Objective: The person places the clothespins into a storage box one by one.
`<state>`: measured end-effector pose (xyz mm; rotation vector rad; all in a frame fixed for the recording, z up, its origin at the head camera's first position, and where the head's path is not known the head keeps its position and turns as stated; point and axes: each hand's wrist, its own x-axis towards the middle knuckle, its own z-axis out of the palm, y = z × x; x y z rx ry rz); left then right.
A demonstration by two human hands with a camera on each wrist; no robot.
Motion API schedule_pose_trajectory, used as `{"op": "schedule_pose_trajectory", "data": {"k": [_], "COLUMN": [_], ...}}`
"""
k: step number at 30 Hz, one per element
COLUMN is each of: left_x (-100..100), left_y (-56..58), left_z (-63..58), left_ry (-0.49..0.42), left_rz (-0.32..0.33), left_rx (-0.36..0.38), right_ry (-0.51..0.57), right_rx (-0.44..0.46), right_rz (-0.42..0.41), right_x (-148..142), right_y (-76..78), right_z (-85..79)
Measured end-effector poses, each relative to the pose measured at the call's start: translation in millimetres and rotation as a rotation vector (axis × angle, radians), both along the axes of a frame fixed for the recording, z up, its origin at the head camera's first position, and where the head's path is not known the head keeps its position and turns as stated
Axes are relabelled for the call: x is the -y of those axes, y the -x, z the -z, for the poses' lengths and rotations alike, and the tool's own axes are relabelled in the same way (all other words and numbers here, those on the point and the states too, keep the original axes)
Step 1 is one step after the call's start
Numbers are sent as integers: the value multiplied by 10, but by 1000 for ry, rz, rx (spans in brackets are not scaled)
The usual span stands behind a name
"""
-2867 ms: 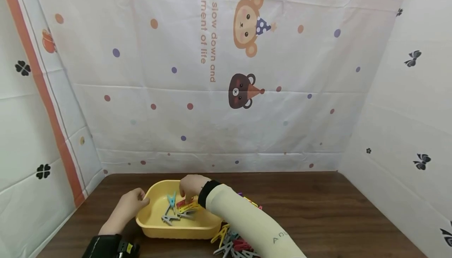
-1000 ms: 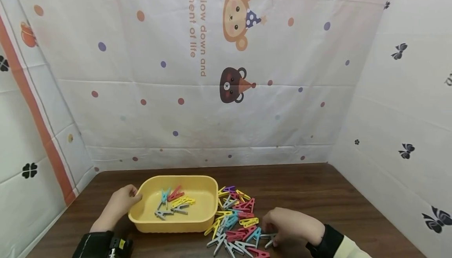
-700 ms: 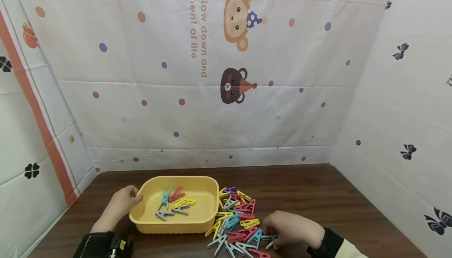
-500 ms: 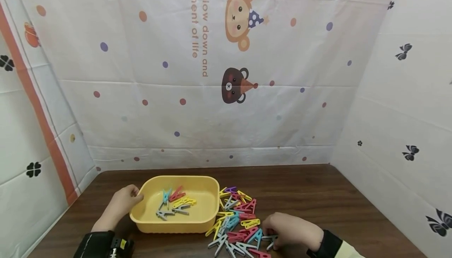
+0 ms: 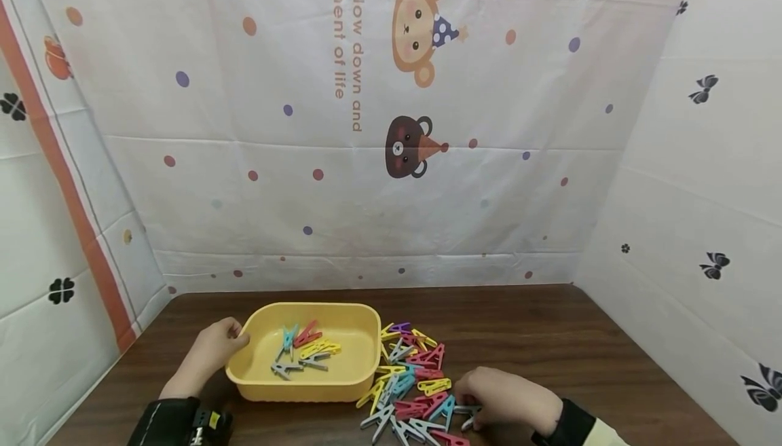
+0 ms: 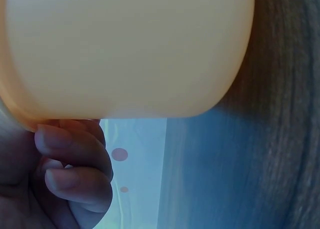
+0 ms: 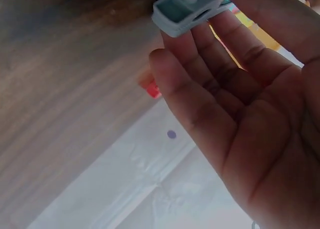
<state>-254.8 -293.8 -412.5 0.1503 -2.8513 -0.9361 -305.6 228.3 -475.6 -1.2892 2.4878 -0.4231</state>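
My left hand [image 5: 214,345] grips the left rim of a yellow plastic basin [image 5: 305,392]; in the left wrist view, its curled fingers [image 6: 80,184] sit against the basin's wall [image 6: 130,54]. Inside the basin lie several clothespins: a blue one [image 5: 288,337], a red one [image 5: 307,335], yellow [image 5: 320,347] and grey [image 5: 286,368]. My right hand [image 5: 507,395] is low over the table at the right side of a clothespin pile [image 5: 411,409], pinching a grey clothespin [image 5: 467,410]. That grey clothespin [image 7: 182,11] shows at the fingertips in the right wrist view, partly cut off.
The pile of red, yellow, blue, grey and purple clothespins runs along the basin's right side on a dark wooden table [image 5: 519,330]. A white patterned cloth [image 5: 342,215] hangs behind the table and at both sides.
My right hand has left the basin's inside and come down at the pile's right edge, onto a grey clothespin. Over the last second it barely moves. The left hand stays on the rim.
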Motion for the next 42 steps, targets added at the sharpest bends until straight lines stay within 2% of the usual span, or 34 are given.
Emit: {"op": "schedule_pose_trajectory", "data": {"k": [3,6,7,11,16,22,25,35,38,42], "left_x": [9,11,12,7,-11,-39,-45,-31,-25,-15], "left_y": [2,0,-1,-1,6,7,11,4,1,5], "left_z": [18,22,24,19,2,10,15,-39,-28,9], "left_ry": [-2,-7,-9,-9,-13,-32,-36,-21,-22,-19], "left_rz": [2,-2,-2,2,-6,-22,-28,-14,-20,-19], "left_rx": [0,4,5,13,21,7,4,-10,-5,-2], "right_ry": [-6,-13,-16,-14,15,-12,-43,-150,-195,-233], "right_rx": [15,-12,-26,-104,-160,-170,-211,-319,-393,-438], "right_rz": [94,181,184,159,117,131,122,109,94,110], "right_x": [158,303,344,524,852,1423,1722,2488,2662,2831], "right_y": [-292,-476,-503,-466,-250,-6,64,192,217,230], "right_z": [-474,-868,-968,-1225,-1449,-1640,-1701,-1856,-1875,-1853]}}
